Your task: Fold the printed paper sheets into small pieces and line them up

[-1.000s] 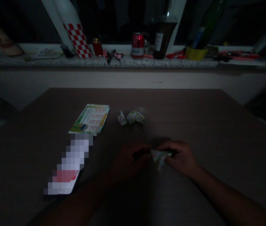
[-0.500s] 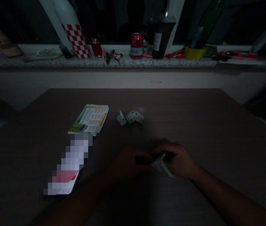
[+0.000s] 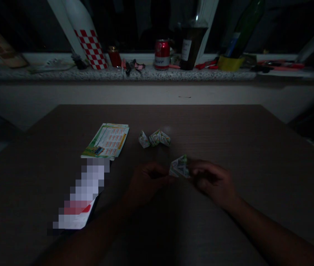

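Note:
A small folded piece of printed paper [image 3: 179, 167] is held up over the table between my two hands. My left hand [image 3: 145, 184] pinches its lower left corner between thumb and fingers. The fingertips of my right hand [image 3: 215, 181] close on its right edge, with the thumb curled below; dim light blurs the exact grip. Beyond the hands, folded paper pieces lie on the table: a single pointed one [image 3: 144, 139] and a wider, peaked one [image 3: 159, 138] to its right.
Printed calendar sheets [image 3: 107, 140] lie stacked at the left, with a lit phone [image 3: 81, 199] in front of them. Behind the wooden table [image 3: 229, 125], the stone windowsill [image 3: 134, 75] bears a checkered bottle [image 3: 91, 48], a red can [image 3: 162, 55] and a yellow tape roll [image 3: 230, 62].
The folded paper has risen away from me and turned, now showing a wider face. My right hand has shifted slightly right, its fingers reaching the paper's edge; my left hand has moved slightly left.

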